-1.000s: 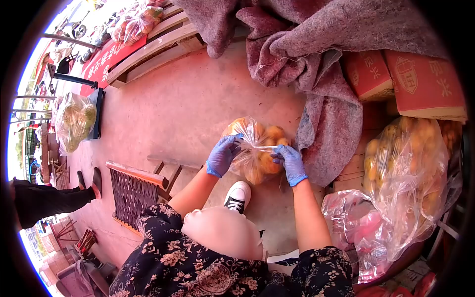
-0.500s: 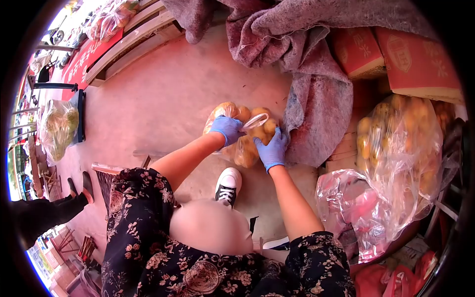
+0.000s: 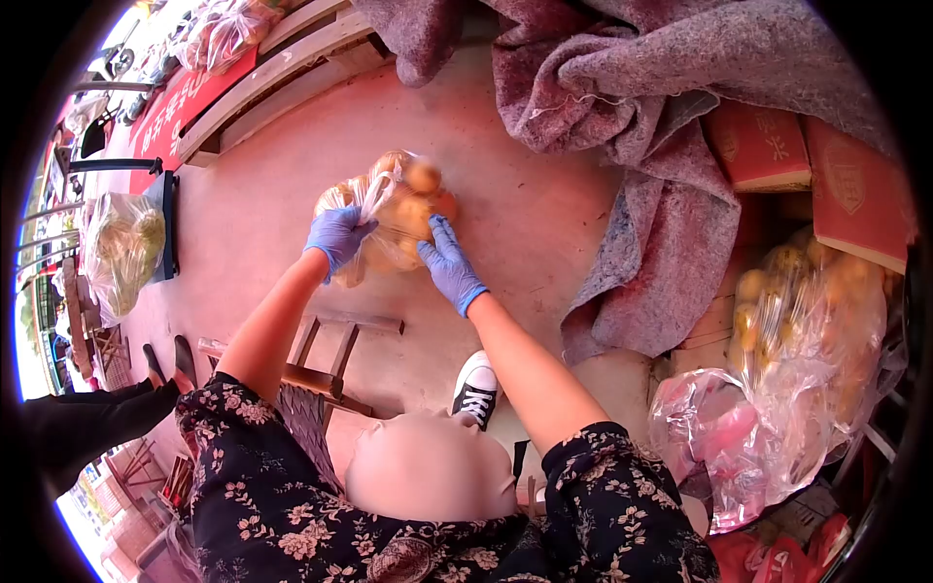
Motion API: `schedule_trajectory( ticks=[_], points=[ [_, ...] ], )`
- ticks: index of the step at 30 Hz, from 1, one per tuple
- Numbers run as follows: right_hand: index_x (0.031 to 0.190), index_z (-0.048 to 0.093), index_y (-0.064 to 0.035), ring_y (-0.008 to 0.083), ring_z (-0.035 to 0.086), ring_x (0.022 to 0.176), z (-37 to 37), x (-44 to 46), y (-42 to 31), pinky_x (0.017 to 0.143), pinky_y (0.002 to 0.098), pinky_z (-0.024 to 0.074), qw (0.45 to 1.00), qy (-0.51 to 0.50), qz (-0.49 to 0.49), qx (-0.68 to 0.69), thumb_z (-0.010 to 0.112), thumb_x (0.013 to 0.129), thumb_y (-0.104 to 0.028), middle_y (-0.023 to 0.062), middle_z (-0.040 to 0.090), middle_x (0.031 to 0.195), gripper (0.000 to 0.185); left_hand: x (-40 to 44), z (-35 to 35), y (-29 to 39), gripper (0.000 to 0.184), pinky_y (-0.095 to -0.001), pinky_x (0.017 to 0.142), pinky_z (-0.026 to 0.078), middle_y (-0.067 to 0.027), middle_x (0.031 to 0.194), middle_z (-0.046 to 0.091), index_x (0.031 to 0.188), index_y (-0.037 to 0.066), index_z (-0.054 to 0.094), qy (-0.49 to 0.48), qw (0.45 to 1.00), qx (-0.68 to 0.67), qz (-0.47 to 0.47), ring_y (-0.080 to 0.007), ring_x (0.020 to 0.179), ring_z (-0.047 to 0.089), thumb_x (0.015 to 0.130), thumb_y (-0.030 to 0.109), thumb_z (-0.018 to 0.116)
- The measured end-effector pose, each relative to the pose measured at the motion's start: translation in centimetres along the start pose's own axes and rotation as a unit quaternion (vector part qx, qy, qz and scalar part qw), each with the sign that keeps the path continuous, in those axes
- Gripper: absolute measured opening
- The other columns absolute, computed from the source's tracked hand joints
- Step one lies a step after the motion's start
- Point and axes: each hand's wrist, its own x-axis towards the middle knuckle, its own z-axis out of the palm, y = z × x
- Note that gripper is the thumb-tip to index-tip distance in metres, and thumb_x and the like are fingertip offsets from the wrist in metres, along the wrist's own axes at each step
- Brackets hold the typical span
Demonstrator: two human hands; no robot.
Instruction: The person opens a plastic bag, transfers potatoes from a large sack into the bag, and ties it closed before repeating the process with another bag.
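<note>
A clear plastic bag of round yellow-orange fruit (image 3: pixel 403 219) is in front of me, above the floor or on it; I cannot tell which. My left hand (image 3: pixel 336 236), in a blue glove, is closed on the bag's gathered top at its left side. The twisted handles rise between that hand and the fruit. On the right side, my right hand (image 3: pixel 451 264), also blue-gloved, has its fingers stretched out against the bag. The exact kind of fruit is hard to make out through the plastic.
A wooden stool (image 3: pixel 330 360) stands below my left forearm. Grey blankets (image 3: pixel 661 253) hang at the right, beside red cartons (image 3: pixel 860 189) and a large bag of yellow fruit (image 3: pixel 816 311). A bagged green vegetable (image 3: pixel 126 243) lies at left, near another person's legs (image 3: pixel 107 418).
Both hands and the fruit bag have moved left, away from the grey blankets. More of the stool shows. My right hand's fingers have straightened against the bag.
</note>
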Motion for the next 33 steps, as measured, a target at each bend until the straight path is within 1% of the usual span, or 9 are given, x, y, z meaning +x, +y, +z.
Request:
schedule_trajectory(
  ticks=[4,11,13,17,20,21,26,28,33],
  points=[
    [0.14,0.023,-0.0087,0.0226,0.025,0.133,1.0,-0.4,-3.6,0.106,0.0381,0.0222,0.868,-0.075,0.166,0.461,0.036,0.095,-0.033,0.0068,0.025,0.144,0.053,1.1,-0.6,-6.1,0.028,-0.0388,0.068,0.047,-0.0149,0.08,0.062,0.085,0.01,0.064,-0.029,0.994,-0.004,-0.105,-0.0346,0.075,0.059,0.081,0.037,0.059],
    [0.139,0.026,-0.0086,0.022,0.031,0.129,-1.9,-2.4,-3.5,0.104,0.0376,0.0264,0.844,-0.081,0.165,0.504,0.038,0.095,-0.035,0.0064,0.032,0.141,0.053,1.2,-0.1,-3.2,0.038,-0.0435,0.081,0.045,-0.0198,0.101,0.06,0.101,0.006,0.058,-0.106,0.975,0.147,-0.125,-0.0372,0.095,0.056,0.081,0.038,0.055],
    [0.137,0.031,-0.0073,0.0219,0.036,0.126,-3.4,-3.1,-4.2,0.101,0.037,0.0309,0.863,-0.046,0.163,0.477,0.041,0.094,-0.034,0.0053,0.037,0.138,0.051,1.2,0.2,-1.1,0.041,-0.0433,0.082,0.045,-0.0202,0.102,0.06,0.105,0.003,0.056,-0.123,0.968,0.19,-0.105,-0.0363,0.097,0.056,0.081,0.037,0.055],
    [0.127,0.045,-0.011,0.0166,0.051,0.105,-6.6,-4.6,-4.3,0.087,0.0324,0.0419,0.907,-0.021,0.138,0.398,0.042,0.093,-0.029,0.0056,0.053,0.118,0.038,1.0,4.0,3.6,0.043,-0.0406,0.081,0.046,-0.0203,0.1,0.061,0.108,0.004,0.057,-0.025,0.983,0.117,0.14,-0.0337,0.097,0.058,0.081,0.038,0.057],
    [0.09,0.056,-0.0074,0.0098,0.055,0.069,-12.3,-8.5,-5.6,0.059,0.0257,0.0467,0.959,-0.025,0.056,0.277,0.043,0.092,-0.027,0.0006,0.058,0.077,0.024,-1.8,3.7,17.0,0.028,-0.0363,0.071,0.046,-0.0174,0.09,0.063,0.1,0.003,0.058,-0.212,0.952,-0.092,0.2,-0.03,0.082,0.062,0.083,0.025,0.058],
    [0.091,0.056,-0.0072,0.0101,0.055,0.069,-15.0,-10.4,-6.5,0.059,0.026,0.0468,0.971,-0.034,0.08,0.225,0.043,0.092,-0.028,0.0013,0.058,0.077,0.024,-2.4,3.5,20.6,0.023,-0.0375,0.069,0.046,-0.0176,0.087,0.063,0.097,0.003,0.059,-0.243,0.938,0.031,0.243,-0.0313,0.08,0.061,0.083,0.022,0.057],
    [0.091,0.059,-0.005,0.0131,0.057,0.071,-29.0,-25.6,-10.7,0.062,0.0286,0.0481,0.986,-0.019,0.161,0.043,0.046,0.09,-0.029,0.0043,0.06,0.078,0.028,-9.4,2.1,38.1,0.026,-0.0378,0.071,0.046,-0.0188,0.088,0.062,0.099,0.004,0.06,-0.317,0.83,0.0,0.46,-0.0343,0.081,0.06,0.083,0.024,0.056],
    [0.09,0.06,-0.0034,0.0171,0.059,0.073,-33.5,-32.8,-10.5,0.068,0.0309,0.0483,0.981,0.019,0.174,-0.085,0.048,0.088,-0.031,0.0076,0.062,0.081,0.031,-11.4,3.4,42.5,0.028,-0.0382,0.073,0.046,-0.0189,0.09,0.062,0.102,0.005,0.06,-0.377,0.804,-0.034,0.459,-0.0345,0.084,0.06,0.084,0.025,0.056],
    [0.098,0.06,-0.0037,0.0325,0.059,0.085,-38.1,-48.0,-7.5,0.077,0.0391,0.0456,0.893,0.193,0.203,-0.353,0.055,0.076,-0.038,0.0182,0.062,0.087,0.041,-15.6,7.7,52.7,0.034,-0.0414,0.084,0.043,-0.018,0.098,0.061,0.105,0.007,0.058,-0.377,0.701,0.127,0.592,-0.0328,0.094,0.057,0.084,0.033,0.051]
  ],
)
